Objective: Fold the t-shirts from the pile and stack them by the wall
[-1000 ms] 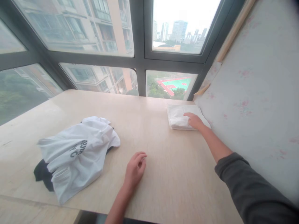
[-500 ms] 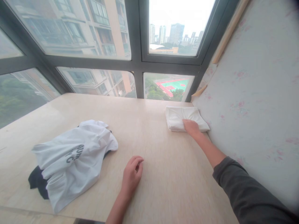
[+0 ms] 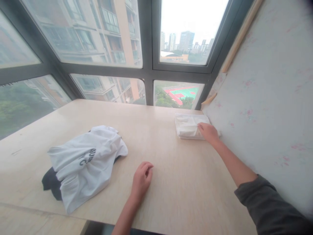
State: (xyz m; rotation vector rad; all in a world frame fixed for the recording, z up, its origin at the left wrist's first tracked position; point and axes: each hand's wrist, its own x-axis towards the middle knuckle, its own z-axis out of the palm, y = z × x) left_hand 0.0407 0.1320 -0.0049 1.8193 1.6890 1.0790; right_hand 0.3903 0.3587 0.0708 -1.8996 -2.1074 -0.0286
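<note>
A folded white cloth (image 3: pixel 187 126) lies at the far right of the pale wooden table (image 3: pixel 151 137), close to the wall. My right hand (image 3: pixel 208 133) rests on its right part, fingers stretched flat over it. My left hand (image 3: pixel 142 178) lies on the bare table near the front, fingers loosely curled and empty. To its left sits a crumpled white T-shirt (image 3: pixel 85 161) with dark lettering, heaped over a black garment (image 3: pixel 52 183).
Large windows (image 3: pixel 102 42) with dark frames run along the table's far and left sides. A pale wall with faint pink flowers (image 3: pixel 266 98) borders the right. The table's front edge (image 3: pixel 97 223) is near my body.
My right hand has slid a little to the right on the folded cloth. The left hand has stayed in place. The camera shifted slightly.
</note>
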